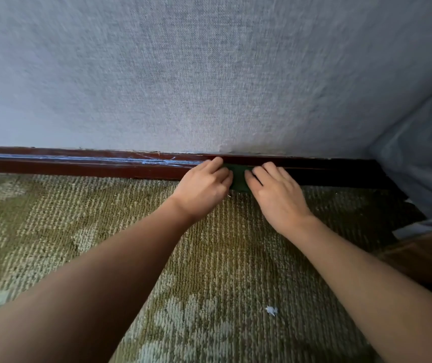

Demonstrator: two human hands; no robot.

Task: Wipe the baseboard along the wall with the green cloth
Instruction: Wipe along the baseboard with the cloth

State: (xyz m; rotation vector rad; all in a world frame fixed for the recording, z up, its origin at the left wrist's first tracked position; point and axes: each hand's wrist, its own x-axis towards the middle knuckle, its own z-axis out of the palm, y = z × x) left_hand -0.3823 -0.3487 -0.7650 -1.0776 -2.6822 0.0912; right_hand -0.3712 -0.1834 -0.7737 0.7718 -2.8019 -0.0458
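A dark red-brown baseboard [78, 166] runs along the foot of the grey textured wall [209, 74]. It carries pale bluish streaks left of the hands. A small dark green cloth [239, 178] is pressed against the baseboard where it meets the carpet. My left hand [204, 186] grips the cloth's left side, fingers curled on the baseboard. My right hand [275, 191] presses the cloth's right side, fingers bent over it. Most of the cloth is hidden under both hands.
Olive and pale patterned carpet [209, 258] covers the floor, with a small white scrap [271, 310] near the front. A grey-blue fabric drape [424, 163] hangs at the right, over the baseboard's end. A brown surface [424, 258] sits at the right edge.
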